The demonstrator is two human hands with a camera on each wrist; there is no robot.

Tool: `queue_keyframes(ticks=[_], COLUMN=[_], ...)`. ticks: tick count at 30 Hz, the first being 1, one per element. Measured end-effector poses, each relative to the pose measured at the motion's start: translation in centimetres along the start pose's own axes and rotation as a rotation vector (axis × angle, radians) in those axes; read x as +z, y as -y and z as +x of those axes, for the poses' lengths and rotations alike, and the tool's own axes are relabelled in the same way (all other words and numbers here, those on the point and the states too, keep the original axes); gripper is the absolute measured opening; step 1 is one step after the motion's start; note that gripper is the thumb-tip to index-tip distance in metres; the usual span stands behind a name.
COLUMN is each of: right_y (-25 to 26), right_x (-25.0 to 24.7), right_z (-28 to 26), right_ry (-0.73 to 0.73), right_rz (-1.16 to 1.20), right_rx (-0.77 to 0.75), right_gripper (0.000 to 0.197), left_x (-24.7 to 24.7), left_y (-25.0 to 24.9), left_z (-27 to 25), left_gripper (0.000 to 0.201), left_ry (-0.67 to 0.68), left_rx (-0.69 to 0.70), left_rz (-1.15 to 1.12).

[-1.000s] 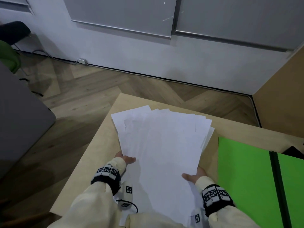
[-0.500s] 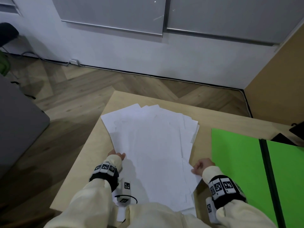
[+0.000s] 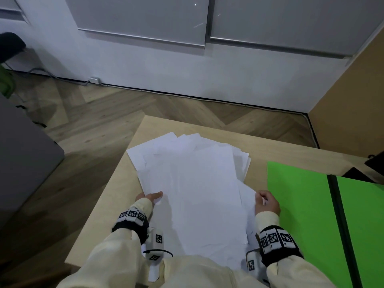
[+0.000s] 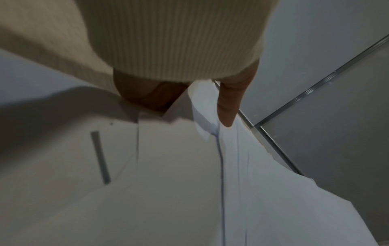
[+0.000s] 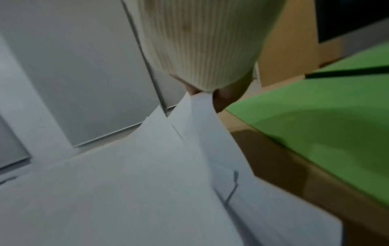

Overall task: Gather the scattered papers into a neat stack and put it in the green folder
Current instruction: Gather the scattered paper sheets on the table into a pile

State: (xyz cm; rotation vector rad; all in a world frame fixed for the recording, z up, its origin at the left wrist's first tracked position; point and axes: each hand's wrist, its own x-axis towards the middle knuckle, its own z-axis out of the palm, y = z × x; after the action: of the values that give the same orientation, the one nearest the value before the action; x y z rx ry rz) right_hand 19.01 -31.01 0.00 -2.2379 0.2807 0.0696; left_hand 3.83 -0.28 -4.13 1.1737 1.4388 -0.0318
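Note:
A loose, fanned pile of white papers lies on the light wooden table, its far corners out of line. My left hand holds the pile's left edge, thumb on top and fingers underneath; the left wrist view shows the thumb lying on the papers. My right hand pinches the right edge of the sheets, fingers curled; in the right wrist view the papers rise to that hand. The open green folder lies flat just right of the pile, a dark spine down its middle.
The table's left edge drops to a wooden floor. A grey block stands at the left. A white wall with grey panels runs behind. A dark object sits at the table's far right, by the folder's corner.
The pile has drawn narrower. My right hand moved from under the pile's near right corner to its right edge and now pinches it. My left hand still holds the left edge.

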Motion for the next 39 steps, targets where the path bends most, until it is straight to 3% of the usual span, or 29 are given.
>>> queue_keyframes(ticks=[3,5,8,10,13,15,17,20,23,25,28,32,33,35,37,39], right_y=[-0.4,-0.9,-1.7,-2.1,-2.6,-2.6,-2.4,-2.5,-2.3,-1.6,-1.0,-0.6,-0.5,-0.1,0.6,1.4], right_x=[0.0,0.3,1.0,1.4,2.4,3.1,3.6,3.7,3.2,3.1,3.7,3.8,3.8,3.4,2.7,2.3], right_z=[0.1,0.3,0.8,0.8,0.4,-0.2,-0.9,-0.8,-0.6,-1.1,-2.6,-3.0,-2.8,-2.3,-1.6,-1.1], right_ry=[-0.100,-0.064,0.230,0.458,0.671,0.868,0.970,0.839,0.592,0.516,0.632,0.810,0.762,0.513,0.301,0.309], right_rz=[0.092,0.072,-0.067,-0.230,-0.403,-0.438,-0.464,-0.425,-0.311,-0.236,-0.198,-0.372,-0.387,-0.343,-0.337,-0.327], right_rx=[0.134,0.161,0.103,0.044,-0.026,-0.061,-0.067,-0.060,-0.020,-0.024,-0.078,-0.060,-0.040,0.033,0.150,0.263], right_gripper=[0.016,0.014,0.009,0.018,0.040,0.042,0.040,0.047,0.047,0.045,0.045,0.039,0.031,0.023,0.033,0.052], left_x=[0.3,0.4,0.4,0.2,0.1,0.0,-0.4,-0.7,-0.7,-0.3,0.8,1.9,1.7,1.2,1.1,1.3], left_y=[0.5,1.0,1.2,1.3,1.9,1.2,0.0,-0.8,-1.3,-1.6,-1.5,-1.6,-1.7,-2.0,-2.6,-3.1], left_z=[0.6,1.2,1.3,1.2,2.4,1.7,0.3,-0.3,-0.7,-1.0,-1.1,-1.8,-2.0,-2.4,-2.3,-2.8], left_gripper=[0.074,0.079,0.072,0.075,0.089,0.096,0.087,0.081,0.090,0.098,0.096,0.081,0.081,0.083,0.078,0.076], left_ry=[0.003,-0.010,-0.025,-0.022,-0.007,0.002,0.020,0.025,0.018,-0.009,-0.013,0.030,0.025,-0.020,-0.040,0.024], left_rx=[-0.016,-0.017,-0.004,-0.002,0.001,0.009,0.026,0.021,0.017,0.010,0.017,0.010,0.008,0.022,0.022,-0.007], left_rz=[-0.104,-0.117,-0.110,-0.120,-0.115,-0.096,-0.068,-0.031,0.024,0.076,0.200,0.396,0.461,0.554,0.522,0.522])
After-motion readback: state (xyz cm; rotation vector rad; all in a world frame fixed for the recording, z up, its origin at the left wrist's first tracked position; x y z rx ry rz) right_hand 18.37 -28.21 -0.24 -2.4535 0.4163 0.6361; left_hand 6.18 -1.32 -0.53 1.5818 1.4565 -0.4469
